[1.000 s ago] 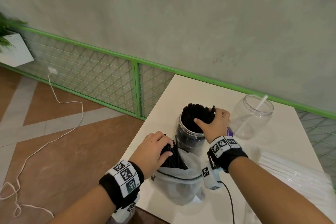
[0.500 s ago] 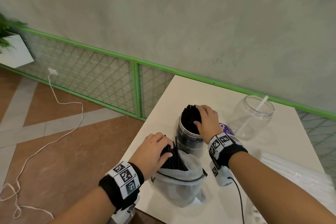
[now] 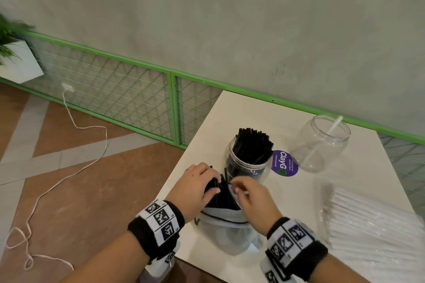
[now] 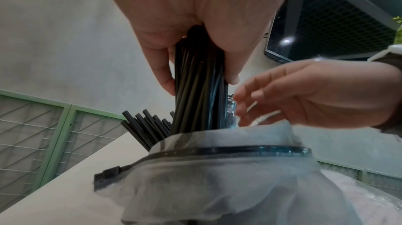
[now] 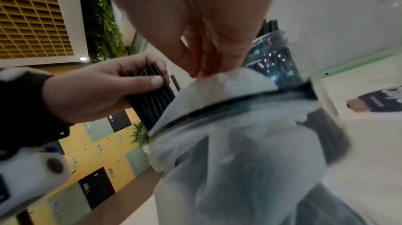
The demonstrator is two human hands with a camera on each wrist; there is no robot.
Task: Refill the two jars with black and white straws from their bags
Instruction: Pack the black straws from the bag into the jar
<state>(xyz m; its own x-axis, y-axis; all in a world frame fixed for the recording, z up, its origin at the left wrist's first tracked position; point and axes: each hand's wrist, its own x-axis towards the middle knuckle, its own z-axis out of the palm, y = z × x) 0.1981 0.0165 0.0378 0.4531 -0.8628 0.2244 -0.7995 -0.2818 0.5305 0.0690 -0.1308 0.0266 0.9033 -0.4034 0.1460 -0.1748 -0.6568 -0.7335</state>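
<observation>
A clear jar (image 3: 241, 169) packed with upright black straws (image 3: 252, 145) stands mid-table. In front of it sits a frosted zip bag (image 3: 226, 233) with more black straws (image 3: 220, 192) sticking out of its mouth. My left hand (image 3: 199, 187) grips this bundle (image 4: 199, 91) near its top. My right hand (image 3: 250, 195) is at the bag's right side, its fingertips pinching the bag's upper edge (image 5: 219, 80). A second clear jar (image 3: 322, 145) at the back right holds one white straw (image 3: 332, 130). A clear bag of white straws (image 3: 368, 225) lies at the right.
A purple round sticker (image 3: 284, 163) lies on the white table (image 3: 253, 112) between the jars. The bag sits close to the table's near-left edge, with tiled floor and a white cable (image 3: 69, 167) below. A green wire fence (image 3: 138, 96) and grey wall stand behind.
My right hand has left the top of the straws in the jar and come back down to the bag's edge. My left hand has kept its grip on the bundle.
</observation>
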